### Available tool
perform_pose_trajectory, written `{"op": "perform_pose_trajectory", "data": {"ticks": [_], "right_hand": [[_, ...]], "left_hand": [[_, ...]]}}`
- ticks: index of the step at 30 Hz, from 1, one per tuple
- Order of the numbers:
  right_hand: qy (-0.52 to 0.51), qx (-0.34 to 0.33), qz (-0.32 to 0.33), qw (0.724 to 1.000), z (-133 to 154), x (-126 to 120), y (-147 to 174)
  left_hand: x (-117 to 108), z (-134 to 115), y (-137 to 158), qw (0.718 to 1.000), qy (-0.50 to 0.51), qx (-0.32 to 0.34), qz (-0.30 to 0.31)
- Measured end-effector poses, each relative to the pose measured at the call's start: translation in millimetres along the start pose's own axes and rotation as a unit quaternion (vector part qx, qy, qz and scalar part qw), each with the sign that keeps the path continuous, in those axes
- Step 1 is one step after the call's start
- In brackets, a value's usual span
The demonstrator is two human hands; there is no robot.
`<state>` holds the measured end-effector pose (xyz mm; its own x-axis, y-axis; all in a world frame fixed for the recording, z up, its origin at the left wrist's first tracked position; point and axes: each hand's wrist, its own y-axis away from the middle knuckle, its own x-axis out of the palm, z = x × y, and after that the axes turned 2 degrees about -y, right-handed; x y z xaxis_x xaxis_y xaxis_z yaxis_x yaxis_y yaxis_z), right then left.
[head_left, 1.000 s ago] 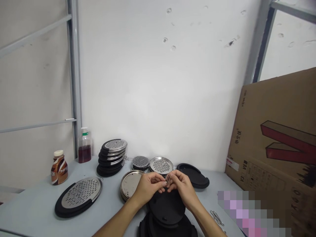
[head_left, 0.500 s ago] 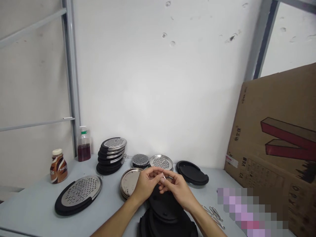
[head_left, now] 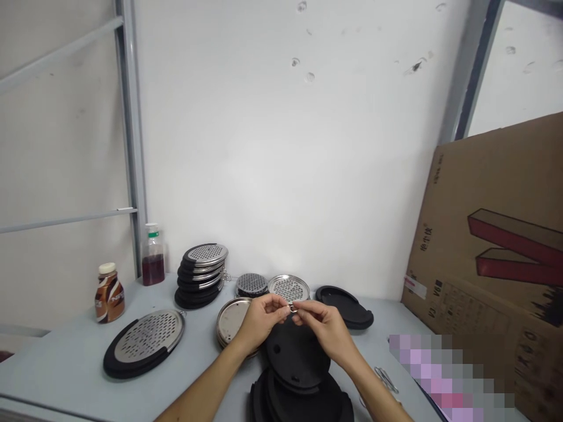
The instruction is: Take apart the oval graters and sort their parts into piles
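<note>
My left hand and my right hand meet above the middle of the table, fingertips pinched on a small shiny metal ring between them. Fingers cover part of the ring. Just below lies a round black plastic piece, resting on a pile of similar black pieces. Beside my left wrist is a stack of round metal plates. Bent metal wire loops lie past my right forearm, which hides some of them.
A round grater with black rim lies at left; several more are stacked behind. Perforated metal discs and black trays line the back. Two bottles stand left. A large cardboard box borders the right.
My hands have drawn slightly apart, and the metal ring between the fingertips shows more clearly. More of the black piece below is visible. The view has shifted slightly.
</note>
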<state>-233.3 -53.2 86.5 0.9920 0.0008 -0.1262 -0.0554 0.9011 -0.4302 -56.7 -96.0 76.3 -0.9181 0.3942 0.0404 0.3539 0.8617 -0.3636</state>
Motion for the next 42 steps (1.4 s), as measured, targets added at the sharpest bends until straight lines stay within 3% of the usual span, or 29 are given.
{"op": "perform_pose_trajectory", "data": {"ticks": [5, 11, 21, 26, 28, 31, 34, 36, 38, 40, 42], "right_hand": [[0.152, -0.065, 0.013, 0.986, -1, 1, 3], [0.137, -0.045, 0.036, 0.989, -2, 2, 4], [0.176, -0.078, -0.039, 0.981, -7, 8, 6], [0.184, -0.100, -0.088, 0.974, -14, 15, 9], [0.170, -0.090, -0.104, 0.976, -14, 19, 9], [0.105, -0.035, -0.064, 0.992, -11, 20, 3], [0.057, 0.018, -0.069, 0.996, -6, -2, -6], [0.089, 0.038, -0.110, 0.989, -3, -35, -9], [0.163, 0.096, -0.087, 0.978, -2, -78, -8], [0.241, 0.158, -0.048, 0.957, -4, -118, -2], [0.263, 0.207, -0.023, 0.942, -8, -145, 5]], "left_hand": [[-3, 5, -2, 1.000, 0.025, -0.013, 0.007], [0, 5, 1, 0.999, -0.001, 0.023, 0.024], [5, -2, 6, 0.994, -0.088, 0.055, -0.016], [10, 1, 8, 0.982, -0.149, 0.115, -0.033], [12, 3, 8, 0.976, -0.172, 0.134, -0.031], [10, 5, 7, 0.976, -0.171, 0.123, -0.058], [3, 8, 2, 0.988, -0.119, 0.050, -0.084], [-4, 10, -1, 0.990, -0.118, 0.008, -0.076], [-7, 8, -5, 0.988, -0.140, -0.009, -0.065], [-1, 1, -7, 0.984, -0.174, 0.008, -0.047], [17, -9, -7, 0.968, -0.241, 0.069, 0.014]]}}
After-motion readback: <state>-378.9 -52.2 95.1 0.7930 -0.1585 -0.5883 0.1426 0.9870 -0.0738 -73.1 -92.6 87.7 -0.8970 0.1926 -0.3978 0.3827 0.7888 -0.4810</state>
